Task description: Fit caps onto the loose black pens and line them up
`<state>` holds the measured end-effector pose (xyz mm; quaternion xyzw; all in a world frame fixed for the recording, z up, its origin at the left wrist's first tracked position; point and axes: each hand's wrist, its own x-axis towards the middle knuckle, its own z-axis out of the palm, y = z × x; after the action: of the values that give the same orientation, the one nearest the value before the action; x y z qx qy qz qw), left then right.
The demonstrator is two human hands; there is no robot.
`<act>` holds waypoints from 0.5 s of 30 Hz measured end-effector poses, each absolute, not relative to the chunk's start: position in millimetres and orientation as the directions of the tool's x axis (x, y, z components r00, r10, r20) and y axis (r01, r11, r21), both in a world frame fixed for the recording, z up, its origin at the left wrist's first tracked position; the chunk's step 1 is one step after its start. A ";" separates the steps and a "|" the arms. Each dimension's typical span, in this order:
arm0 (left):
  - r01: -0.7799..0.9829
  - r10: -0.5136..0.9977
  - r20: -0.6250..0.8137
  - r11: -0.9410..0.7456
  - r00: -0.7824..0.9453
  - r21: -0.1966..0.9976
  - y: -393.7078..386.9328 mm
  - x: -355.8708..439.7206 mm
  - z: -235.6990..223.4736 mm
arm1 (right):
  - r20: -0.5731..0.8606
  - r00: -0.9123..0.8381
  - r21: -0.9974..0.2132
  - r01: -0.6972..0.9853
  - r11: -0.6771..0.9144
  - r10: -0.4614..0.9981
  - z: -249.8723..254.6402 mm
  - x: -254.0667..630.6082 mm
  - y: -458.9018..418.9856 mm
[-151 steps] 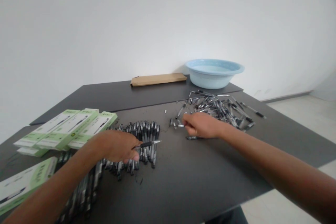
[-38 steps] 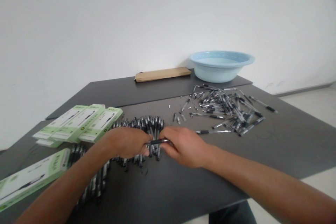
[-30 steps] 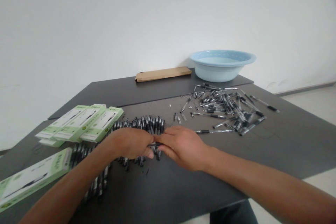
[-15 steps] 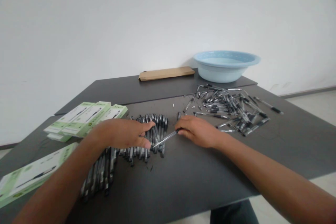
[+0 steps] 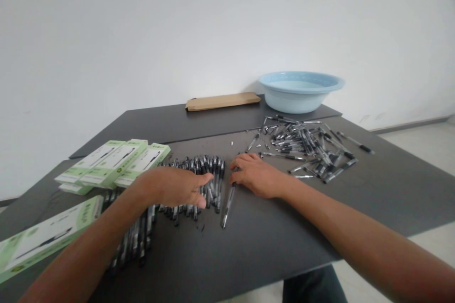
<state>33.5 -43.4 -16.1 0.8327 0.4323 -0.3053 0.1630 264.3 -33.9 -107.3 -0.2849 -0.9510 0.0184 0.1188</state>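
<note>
My right hand (image 5: 254, 175) pinches the upper end of a clear pen (image 5: 228, 206) with a dark grip. The pen lies slanted over the dark table, its lower end toward me, just right of a row of similar pens (image 5: 218, 189). Over the left part of that row hovers my left hand (image 5: 183, 187), thumb and forefinger apart, holding nothing that I can see. Nearer to me, partly hidden under my left forearm, is another batch of pens (image 5: 137, 241).
Loose pens and small parts lie in a heap (image 5: 309, 144) at the right. Green-and-white pen boxes (image 5: 117, 163) are stacked at the left, with another box (image 5: 53, 236) nearer. At the back stand a blue basin (image 5: 298, 99) and a flat brown cardboard piece (image 5: 223, 102).
The pen in my right hand has swung from pointing left toward my left hand to pointing down toward me. My left hand stays over the row, its fingers still apart.
</note>
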 end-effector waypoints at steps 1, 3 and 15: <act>0.816 0.619 -0.648 -0.578 0.444 0.007 -44.3 34.1 -15.7 | 0.220 -0.810 -0.080 0.540 0.838 0.543 -109.0 260.1 -33.5; 0.808 0.616 -0.649 -0.589 0.447 -0.003 -46.7 35.6 -14.6 | 0.240 -0.788 -0.056 0.571 0.819 0.567 -111.1 252.6 -33.3; 0.793 0.617 -0.645 -0.608 0.452 -0.026 -53.9 43.6 -13.7 | 0.048 -0.686 -0.227 0.700 0.676 0.726 -109.0 243.6 -58.4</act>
<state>43.6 -53.9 -13.7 0.8402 0.4197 -0.3131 0.1409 243.6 -58.4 -109.0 -0.3906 -0.9131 0.0957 0.0672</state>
